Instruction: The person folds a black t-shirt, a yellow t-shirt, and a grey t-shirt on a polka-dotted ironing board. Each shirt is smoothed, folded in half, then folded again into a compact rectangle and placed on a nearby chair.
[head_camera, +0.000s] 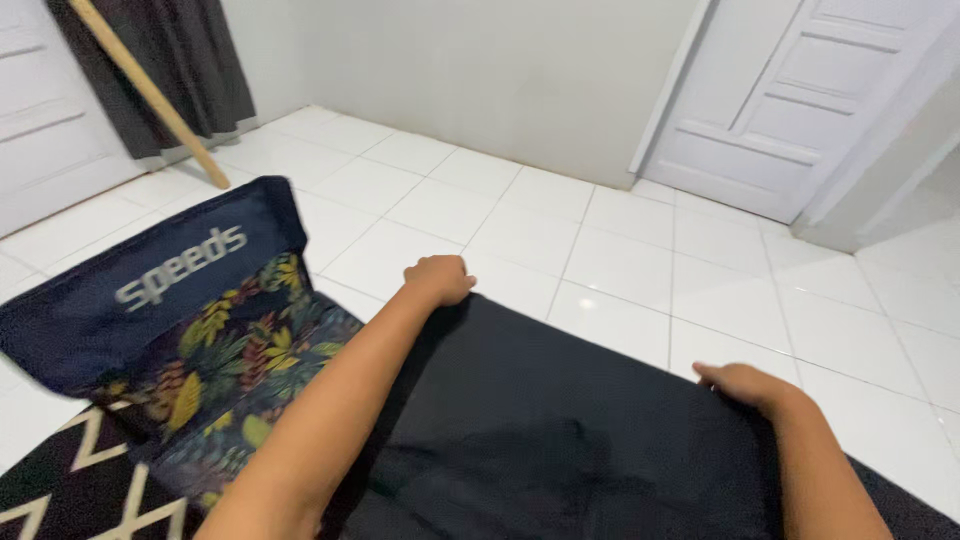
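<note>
A black cloth (560, 420) lies spread on the white tiled floor in front of me. My left hand (438, 279) is closed on its far left corner. My right hand (745, 385) presses on its far right corner, fingers curled over the edge. To the left lies a dark navy garment (150, 290) with white lettering and a leaf-patterned lower part (240, 370), partly under my left forearm.
A black mat with white zigzag lines (70, 480) lies at the lower left. A wooden pole (150, 95) leans before a dark curtain (190, 60) at the back left. White doors stand at the back right (800, 100) and far left (40, 120).
</note>
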